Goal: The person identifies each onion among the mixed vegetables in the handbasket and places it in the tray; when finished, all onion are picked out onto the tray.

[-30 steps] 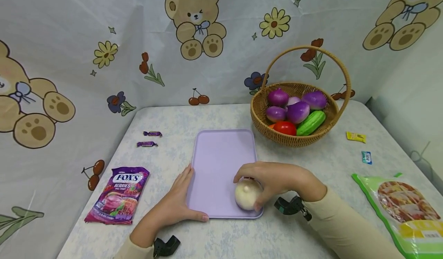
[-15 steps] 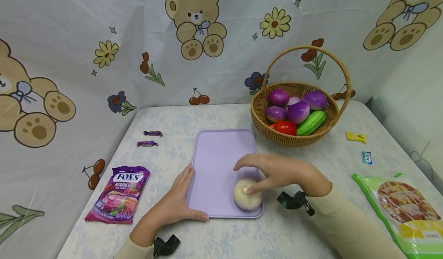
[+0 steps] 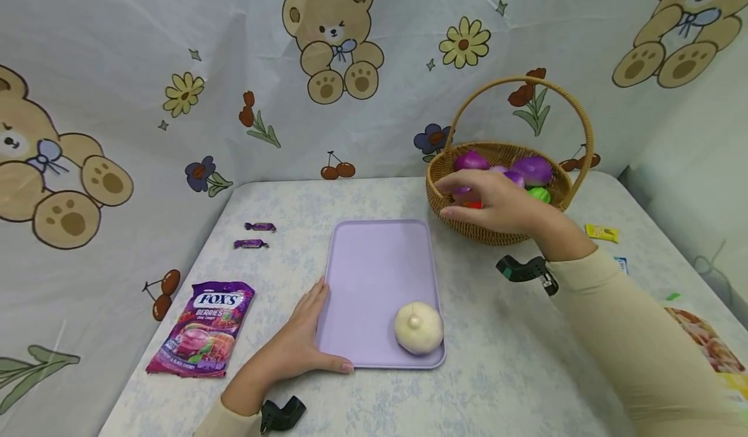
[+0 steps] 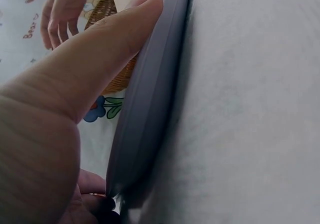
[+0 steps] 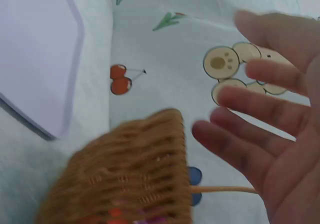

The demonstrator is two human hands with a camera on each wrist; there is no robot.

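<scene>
A pale white onion [image 3: 419,333] sits by itself in the near right corner of the lilac tray [image 3: 374,268]. My left hand [image 3: 295,346] rests at the tray's near left corner, fingers straight along the left side and thumb along the near edge. In the left wrist view that thumb lies on the tray rim [image 4: 150,99]. My right hand [image 3: 497,200] is above the wicker basket [image 3: 476,230], fingers spread and holding nothing. It covers part of the contents, among them purple onions [image 3: 470,160] and a green vegetable [image 3: 540,194]. The right wrist view shows its fingers beside the basket rim [image 5: 177,134].
A purple Fox's candy bag [image 3: 201,330] lies left of the tray, with two purple-wrapped candies [image 3: 251,243] behind it. On the right are a yellow-wrapped candy [image 3: 602,232] and a green-edged food bag [image 3: 701,339], partly hidden by my sleeve. The basket's tall handle [image 3: 586,138] arches up.
My right hand has let go of the white onion on the tray and moved up and right to the basket. The left hand has stayed at the tray corner.
</scene>
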